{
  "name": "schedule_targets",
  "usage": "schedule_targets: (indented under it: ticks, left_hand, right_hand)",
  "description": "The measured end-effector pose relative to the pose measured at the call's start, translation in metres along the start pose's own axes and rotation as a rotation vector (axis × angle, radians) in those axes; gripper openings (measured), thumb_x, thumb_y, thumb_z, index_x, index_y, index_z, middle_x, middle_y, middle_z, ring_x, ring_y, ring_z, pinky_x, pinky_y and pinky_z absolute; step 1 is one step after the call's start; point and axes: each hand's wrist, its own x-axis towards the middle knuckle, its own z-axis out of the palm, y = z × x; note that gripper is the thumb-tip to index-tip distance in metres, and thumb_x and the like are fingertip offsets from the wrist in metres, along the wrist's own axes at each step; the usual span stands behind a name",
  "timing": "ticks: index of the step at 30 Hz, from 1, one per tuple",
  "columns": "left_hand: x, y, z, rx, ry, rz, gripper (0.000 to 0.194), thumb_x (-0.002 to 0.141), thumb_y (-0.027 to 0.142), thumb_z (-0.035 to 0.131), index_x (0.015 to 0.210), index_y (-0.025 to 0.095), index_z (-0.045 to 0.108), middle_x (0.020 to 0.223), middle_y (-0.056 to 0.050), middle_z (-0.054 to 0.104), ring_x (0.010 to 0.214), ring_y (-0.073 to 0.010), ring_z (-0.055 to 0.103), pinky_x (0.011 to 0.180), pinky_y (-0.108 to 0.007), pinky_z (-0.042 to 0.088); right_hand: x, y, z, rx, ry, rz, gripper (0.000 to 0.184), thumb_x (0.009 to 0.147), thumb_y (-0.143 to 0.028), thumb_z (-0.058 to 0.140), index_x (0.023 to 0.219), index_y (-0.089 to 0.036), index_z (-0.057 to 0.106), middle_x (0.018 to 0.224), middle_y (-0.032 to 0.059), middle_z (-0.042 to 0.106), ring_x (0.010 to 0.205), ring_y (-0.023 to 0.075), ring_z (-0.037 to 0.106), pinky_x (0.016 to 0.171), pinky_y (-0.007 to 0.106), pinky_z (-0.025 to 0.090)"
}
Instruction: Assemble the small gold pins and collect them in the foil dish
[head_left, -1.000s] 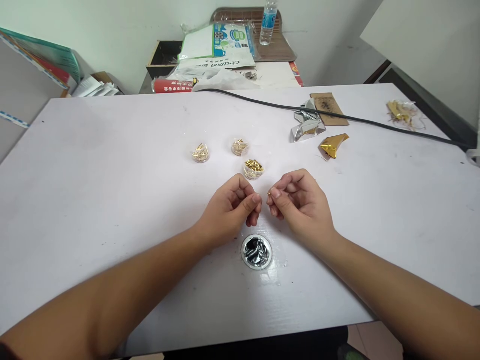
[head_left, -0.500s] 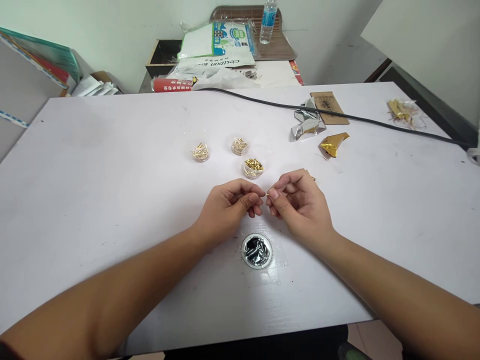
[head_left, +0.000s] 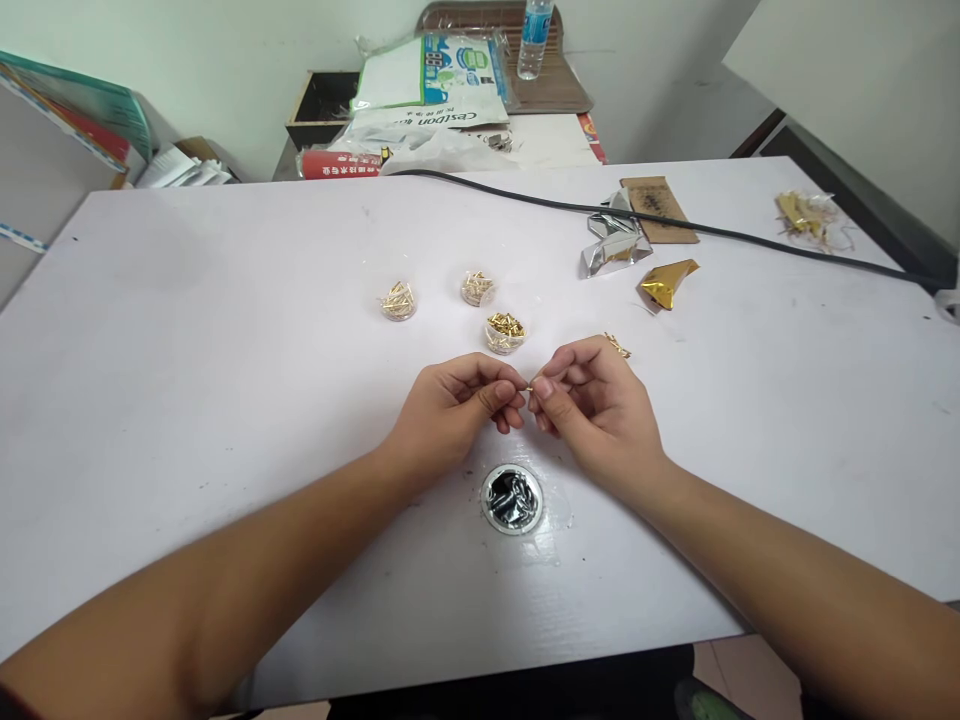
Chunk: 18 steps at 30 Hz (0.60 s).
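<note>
My left hand [head_left: 461, 410] and my right hand [head_left: 604, 410] meet fingertip to fingertip over the middle of the white table. Each is closed in a pinch of thumb and forefinger on a tiny gold-coloured metal pin [head_left: 529, 388], mostly hidden by the fingertips. Just beyond the hands stands a clear round cup of short gold pieces [head_left: 505, 333]. Behind it are a second cup of small pale-gold pieces [head_left: 477, 289] and, to the left, a cup of longer thin gold pins [head_left: 397, 301]. Several loose gold pins [head_left: 618, 345] lie past my right hand.
Nearer me, a round dish with a black sticky-looking middle [head_left: 512, 499] is set on the table [head_left: 225, 380]. A black cable [head_left: 525, 199] crosses the far side. Gold foil [head_left: 668, 284], silver foil packets [head_left: 616, 250] and brown cardboard [head_left: 660, 209] lie at the back right.
Both hands keep the same pinch with hardly any movement. The view has shifted slightly, and more of the loose pins past my right hand shows.
</note>
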Motion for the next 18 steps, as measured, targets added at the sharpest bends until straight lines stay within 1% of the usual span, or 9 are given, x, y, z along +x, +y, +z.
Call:
schedule_targets:
  ticks: [3,7,11,18]
  left_hand:
    - [0.0008,-0.0007,-0.0005,-0.004,-0.019,-0.006,0.009,0.09,0.021,0.066,0.087,0.013,0.067,0.07,-0.002,0.068,0.065,-0.0093,0.063,0.064,-0.023,0.053]
    - [0.0004,-0.0009,-0.0007,-0.012,-0.02,0.025,0.013,0.089,0.026,0.068,0.092,0.014,0.063,0.074,-0.001,0.067,0.068,-0.0106,0.064,0.066,-0.024,0.053]
    - [-0.0013,0.0006,0.0002,0.013,-0.036,0.043,0.015,0.092,0.029,0.064,0.097,0.016,0.06,0.069,0.002,0.061,0.064,-0.0089,0.059,0.064,-0.023,0.05]
    - [-0.0028,0.002,0.0014,0.005,-0.052,0.029,0.013,0.094,0.026,0.061,0.102,0.017,0.056,0.068,0.004,0.059,0.062,-0.0077,0.056,0.063,-0.021,0.048]
  right_hand:
    - [0.0003,-0.0004,0.0004,0.017,-0.005,-0.011,0.013,0.095,-0.023,0.062,0.094,-0.022,0.049,0.071,-0.0032,0.059,0.057,0.008,0.056,0.051,0.022,0.045]
    - [0.0011,-0.0031,0.0013,0.033,-0.024,-0.03,0.014,0.095,-0.023,0.062,0.093,-0.022,0.048,0.07,-0.0037,0.06,0.057,0.008,0.056,0.052,0.022,0.046]
    - [0.0013,-0.0042,0.0023,-0.009,-0.04,-0.048,0.013,0.095,-0.021,0.061,0.094,-0.022,0.048,0.07,-0.0037,0.06,0.057,0.008,0.056,0.052,0.022,0.046]
    - [0.0006,-0.0035,0.005,-0.023,-0.056,-0.06,0.012,0.096,-0.016,0.058,0.094,-0.023,0.048,0.07,-0.0041,0.06,0.055,0.0073,0.055,0.051,0.021,0.045]
